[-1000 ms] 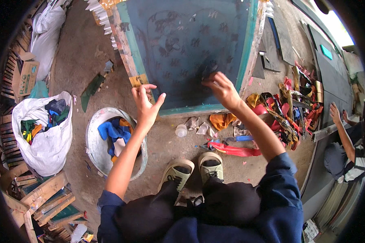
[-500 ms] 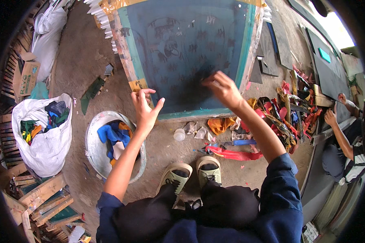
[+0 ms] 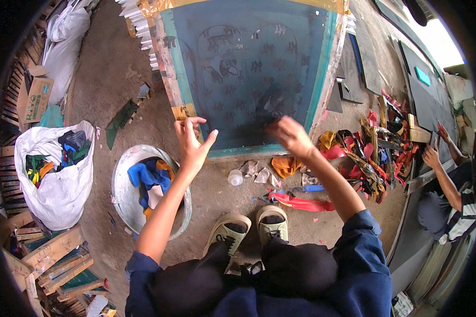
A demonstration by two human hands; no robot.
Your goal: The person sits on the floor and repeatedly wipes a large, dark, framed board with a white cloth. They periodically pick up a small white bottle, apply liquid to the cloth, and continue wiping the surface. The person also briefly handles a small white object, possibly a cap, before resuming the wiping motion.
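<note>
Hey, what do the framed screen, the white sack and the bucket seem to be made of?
The framed screen is probably mesh: taut, dark, smooth, faintly patterned. The white sack may be woven plastic: matte, crumpled folds. The bucket: plastic or metal; its dull, smeared surface leaves that open.

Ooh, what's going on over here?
A person has their right hand, blurred by motion, at the near part of a dark framed screen; I can't tell whether it holds anything. Their left hand looks empty and open by the screen's near left corner. A bucket with blue cloth inside stands to the left.
</note>
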